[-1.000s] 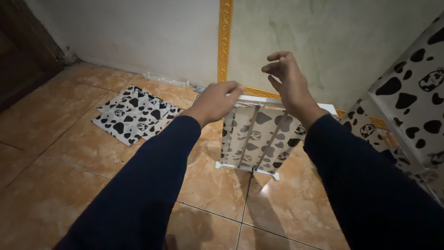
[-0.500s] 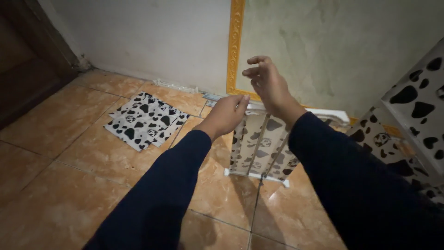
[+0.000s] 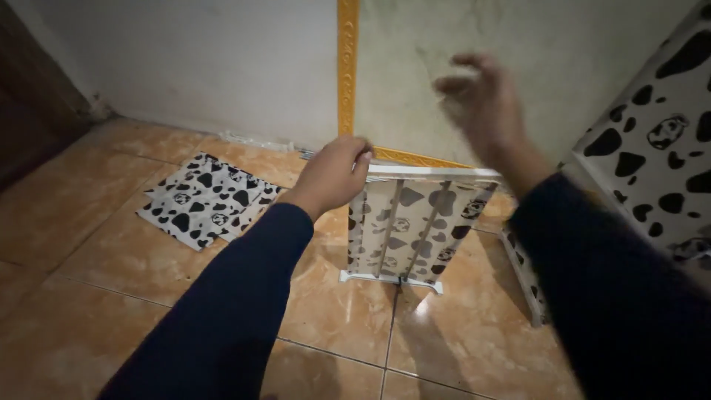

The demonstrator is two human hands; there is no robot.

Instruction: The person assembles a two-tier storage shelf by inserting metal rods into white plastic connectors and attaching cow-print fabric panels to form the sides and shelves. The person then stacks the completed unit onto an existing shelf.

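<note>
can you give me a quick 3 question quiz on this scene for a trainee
1. True or false: the left hand grips the top edge of the upright cow-print panel.
2. Where do the loose cow-print sheets lie? A) flat on the tiled floor B) propped against the wall C) on top of the panel
3. Fill in: the right hand is raised in the air, blurred, and holds ____.

Key: 1 true; 2 A; 3 nothing

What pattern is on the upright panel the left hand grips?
Black cow-style blotches on white, on the upright panel; head view shows it.
</note>
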